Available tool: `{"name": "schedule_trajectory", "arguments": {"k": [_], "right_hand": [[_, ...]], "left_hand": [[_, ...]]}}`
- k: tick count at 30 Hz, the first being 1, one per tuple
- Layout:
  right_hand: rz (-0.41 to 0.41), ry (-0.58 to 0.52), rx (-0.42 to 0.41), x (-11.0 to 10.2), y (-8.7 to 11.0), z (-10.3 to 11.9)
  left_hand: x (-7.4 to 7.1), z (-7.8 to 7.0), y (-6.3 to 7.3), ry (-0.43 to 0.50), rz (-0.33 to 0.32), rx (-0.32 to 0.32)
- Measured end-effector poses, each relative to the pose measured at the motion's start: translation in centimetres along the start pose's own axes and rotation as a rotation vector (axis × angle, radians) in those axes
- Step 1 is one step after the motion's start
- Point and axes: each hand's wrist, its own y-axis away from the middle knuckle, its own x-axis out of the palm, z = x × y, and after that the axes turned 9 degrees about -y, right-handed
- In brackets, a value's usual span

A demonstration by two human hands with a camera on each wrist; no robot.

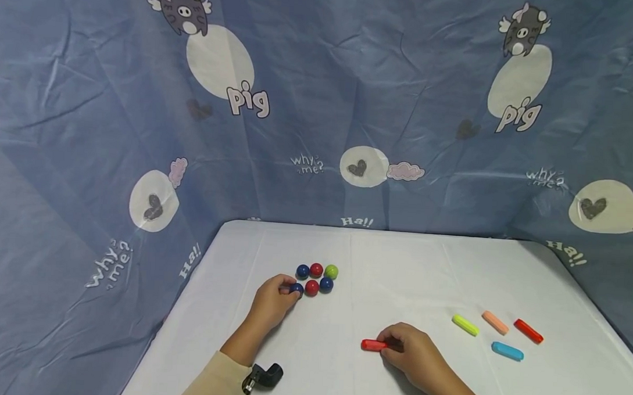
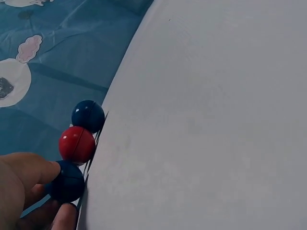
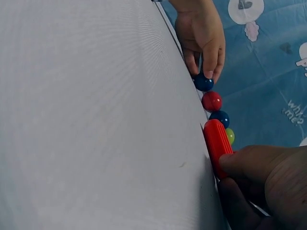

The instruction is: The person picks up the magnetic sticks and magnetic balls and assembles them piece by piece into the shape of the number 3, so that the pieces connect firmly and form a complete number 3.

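Observation:
My left hand (image 1: 274,302) pinches a dark blue ball (image 2: 67,182) between thumb and fingers at the near left of a small group of balls. Beside that ball lie a red ball (image 1: 311,288) and another blue ball (image 1: 326,285). Behind them sit a blue ball (image 1: 303,271), a red ball (image 1: 316,270) and a green ball (image 1: 331,272). Nearer the front, my right hand (image 1: 414,353) grips a short red stick (image 3: 218,146) with a ribbed side, its end poking out leftward past the fingers. What kind of stick it is, I cannot tell.
On the right of the white table (image 1: 397,270) lie similar short sticks: yellow-green (image 1: 465,325), orange (image 1: 495,322), red (image 1: 529,331) and blue (image 1: 508,350). A blue printed cloth (image 1: 300,75) hangs behind and along the left. A black device (image 1: 266,376) is strapped at the left wrist.

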Motion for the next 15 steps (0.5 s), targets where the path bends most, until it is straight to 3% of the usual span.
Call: {"name": "schedule_trajectory", "arguments": {"k": [8,15], "right_hand": [[-0.008,-0.008,-0.002,-0.2,0.0,0.1],[-0.001,-0.022,-0.011,-0.1,0.0,0.2]], "left_hand": [[-0.4,-0.4,1.5,-0.009,0.070,0.022],[-0.4,-0.9,3.1,-0.002,0.176,0.080]]}}
